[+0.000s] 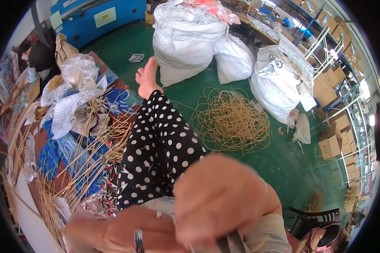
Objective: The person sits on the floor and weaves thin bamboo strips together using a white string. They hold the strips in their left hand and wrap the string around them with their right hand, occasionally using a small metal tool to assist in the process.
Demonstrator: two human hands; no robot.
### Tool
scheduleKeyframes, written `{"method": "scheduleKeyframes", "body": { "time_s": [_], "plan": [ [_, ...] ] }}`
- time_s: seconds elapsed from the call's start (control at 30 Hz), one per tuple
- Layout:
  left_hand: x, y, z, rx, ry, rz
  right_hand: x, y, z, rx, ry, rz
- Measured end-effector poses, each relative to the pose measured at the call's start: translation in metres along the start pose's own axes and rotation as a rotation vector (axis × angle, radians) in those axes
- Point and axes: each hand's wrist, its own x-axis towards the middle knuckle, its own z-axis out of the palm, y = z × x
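My right hand [223,198] is raised close to the camera, blurred, its fingers curled in. A dark flat piece [232,243] sticks out under it; what the hand grips is mostly hidden. Lower left of it, my left hand [135,225] lies low over my lap, smeared by motion, with its fingers bent. A small shiny metal piece [139,241] shows at this hand, too blurred to name. One thin tan strip [33,211] curves from the left rim toward the left hand; whether it is held is unclear. Black polka-dot trousers [156,143] cover my outstretched legs.
Tan sticks [84,160], blue plastic sheeting [50,162] and small red-and-silver pieces [103,198] lie on the left. A tangled tan coil [232,122] rests on the green floor ahead. Beyond stand large white sacks [185,46]. Shelves with cartons [329,145] and another person [325,238] are right.
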Motion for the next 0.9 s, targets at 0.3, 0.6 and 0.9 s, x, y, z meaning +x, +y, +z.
{"method": "scheduleKeyframes", "body": {
  "time_s": [0.3,0.6,0.9],
  "plan": [
    [0.014,-0.005,-0.014,0.237,0.261,-0.071,-0.036,0.03,0.022,0.489,0.417,0.564],
    [0.015,-0.004,-0.004,0.475,0.48,-0.018,-0.05,0.03,0.06,0.692,0.554,0.566],
    [0.009,0.001,-0.003,0.555,0.454,-0.068,-0.05,0.01,0.067,0.769,0.713,0.608]
  ]
}}
